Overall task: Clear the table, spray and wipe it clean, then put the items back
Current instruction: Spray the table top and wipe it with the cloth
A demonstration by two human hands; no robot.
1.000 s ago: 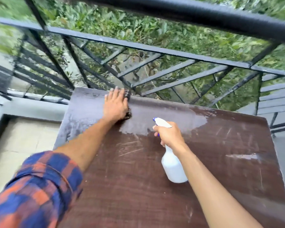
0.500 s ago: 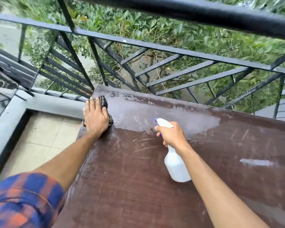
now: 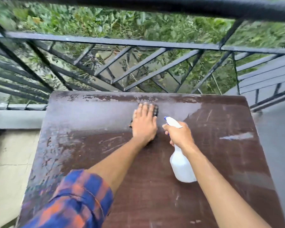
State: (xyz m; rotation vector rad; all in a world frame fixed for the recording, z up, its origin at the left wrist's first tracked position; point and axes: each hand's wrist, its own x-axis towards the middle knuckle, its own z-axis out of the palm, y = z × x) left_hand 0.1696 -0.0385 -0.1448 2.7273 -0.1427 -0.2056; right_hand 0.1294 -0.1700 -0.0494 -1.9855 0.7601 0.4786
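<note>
Through the camera on my head I count two hands, one cloth, one spray bottle and one table.

My left hand (image 3: 144,125) lies flat, fingers straight and close together. It presses the dark cloth (image 3: 155,110) onto the table (image 3: 220,162) near the far edge, about midway along. Only a strip of cloth shows past my fingers, and a small corner on the left side of my hand.

My right hand (image 3: 179,134) is curled round the neck of the spray bottle (image 3: 182,165), just right of my left hand and apart from it. The bottle is tilted, with its white body toward me and its blue-tipped nozzle pointing away and left, beside the cloth. I cannot tell whether its base touches the tabletop. It is the only container here, and its white plastic hides how much is inside.

The brown tabletop is scratched. A pale wet sheen covers its far band and left side, and there is one light streak (image 3: 235,136) out to the right.

My left arm has one rolled blue-and-orange plaid sleeve (image 3: 76,199); my right forearm is bare. One black metal railing (image 3: 138,41) runs just beyond the table, with green foliage (image 3: 138,22) behind it. Pale floor tiles (image 3: 10,153) lie to the left.
</note>
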